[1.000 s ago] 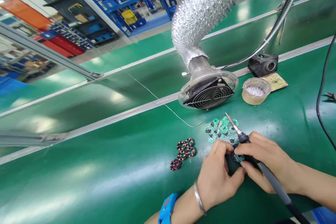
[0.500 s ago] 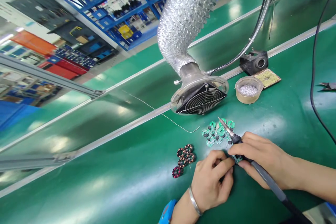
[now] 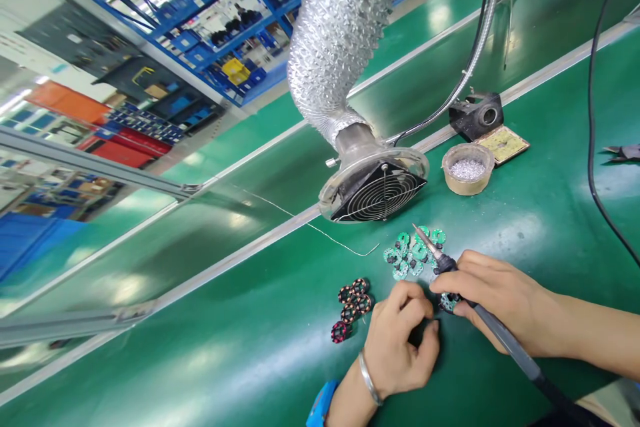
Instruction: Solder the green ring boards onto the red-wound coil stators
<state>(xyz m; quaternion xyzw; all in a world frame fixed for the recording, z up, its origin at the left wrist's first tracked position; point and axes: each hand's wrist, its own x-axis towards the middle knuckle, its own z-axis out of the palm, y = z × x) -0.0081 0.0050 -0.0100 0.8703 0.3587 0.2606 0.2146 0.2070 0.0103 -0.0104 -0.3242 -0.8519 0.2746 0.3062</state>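
My right hand (image 3: 500, 300) is closed around a soldering iron (image 3: 505, 340), whose bare metal tip points up and away to the left. Between the thumb and fingers of the same hand sits a small round circuit board (image 3: 449, 301), partly covered by them. My left hand (image 3: 403, 340) is just left of that board, its fingers curled, with a gap between thumb and forefinger; I see nothing held there. Beyond my hands lies a pile of small green round circuit boards (image 3: 419, 252) with black parts. Several wound copper motor stators (image 3: 355, 300) stand left of my left hand.
A fume extractor hood (image 3: 383, 193) on a silver duct hangs over the bench. Behind the boards are a tub of solder bits (image 3: 467, 180), a yellow sponge tray (image 3: 505, 145) and a black iron holder (image 3: 477, 117). A solder wire (image 3: 330, 237), black cable (image 3: 593, 147) and pliers (image 3: 623, 153) lie around.
My left hand has drawn back slightly left from the small board, and its thumb and forefinger have parted. The right hand still holds iron and board. The view has shifted a little.
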